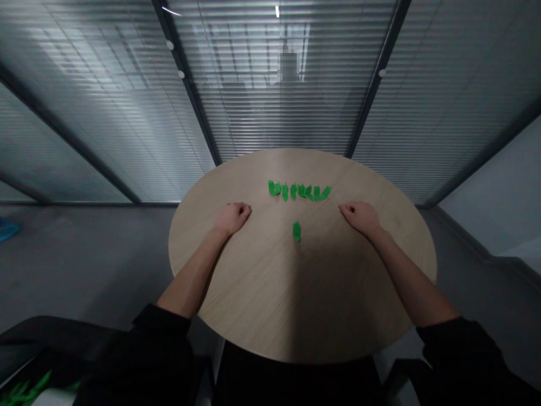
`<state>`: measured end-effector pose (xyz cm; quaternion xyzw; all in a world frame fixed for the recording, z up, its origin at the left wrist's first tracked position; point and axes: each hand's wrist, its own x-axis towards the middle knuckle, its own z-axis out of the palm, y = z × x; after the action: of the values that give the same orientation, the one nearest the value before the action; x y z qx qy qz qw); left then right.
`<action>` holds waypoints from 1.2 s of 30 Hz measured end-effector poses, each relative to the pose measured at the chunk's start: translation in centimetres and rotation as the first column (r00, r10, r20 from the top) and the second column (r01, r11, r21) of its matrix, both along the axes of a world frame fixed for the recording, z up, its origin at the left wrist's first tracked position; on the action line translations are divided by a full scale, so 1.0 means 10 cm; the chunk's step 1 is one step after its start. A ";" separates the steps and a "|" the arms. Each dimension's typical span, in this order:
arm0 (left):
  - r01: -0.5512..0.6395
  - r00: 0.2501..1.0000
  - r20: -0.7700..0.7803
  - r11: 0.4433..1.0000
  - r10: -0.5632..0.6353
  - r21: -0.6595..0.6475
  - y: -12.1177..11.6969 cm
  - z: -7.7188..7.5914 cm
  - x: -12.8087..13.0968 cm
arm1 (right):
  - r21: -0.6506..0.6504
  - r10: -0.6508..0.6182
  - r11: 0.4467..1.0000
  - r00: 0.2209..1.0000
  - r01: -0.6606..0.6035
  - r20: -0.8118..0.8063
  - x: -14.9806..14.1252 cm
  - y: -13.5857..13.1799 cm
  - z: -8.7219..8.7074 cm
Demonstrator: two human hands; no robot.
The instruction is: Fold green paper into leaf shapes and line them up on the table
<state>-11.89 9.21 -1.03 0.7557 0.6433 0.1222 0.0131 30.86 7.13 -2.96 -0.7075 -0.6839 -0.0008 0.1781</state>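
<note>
My left hand (232, 217) rests on the wooden table top in a loose fist, left of the green leaves. My right hand (362, 216) lies curled the same way on the right side. Both are closed, and nothing shows in their fingers. Between and beyond them, several small green leaf-shaped pieces (301, 190) form a row across the table. One single green leaf-shaped piece (297, 231) lies apart, nearer to me and roughly midway between the hands. Neither hand touches any of these pieces.
The round table (249, 282) stands close to a glass partition with blinds (270, 113). At the lower left, more green leafy pieces (27, 392) lie by a white object (54, 397), partly cut off. Something blue (7, 229) is on the floor far left.
</note>
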 end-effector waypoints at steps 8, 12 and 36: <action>0.001 1.000 -0.003 1.000 -0.001 -0.003 -0.01 0.02 0.01 | 0.007 0.003 1.000 1.000 -0.003 -0.017 0.00 0.00 0.00; -0.005 1.000 -0.011 1.000 0.004 -0.005 -0.01 0.02 0.01 | 0.008 0.008 1.000 1.000 -0.008 -0.025 0.00 0.00 0.01; -0.003 1.000 -0.014 1.000 0.003 -0.010 -0.03 0.04 0.02 | -0.006 0.011 1.000 0.999 -0.011 -0.036 -0.01 -0.01 0.03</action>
<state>-11.71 8.95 -0.67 0.7554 0.6452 0.1137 0.0124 30.75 7.00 -2.66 -0.7041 -0.6845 0.0149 0.1882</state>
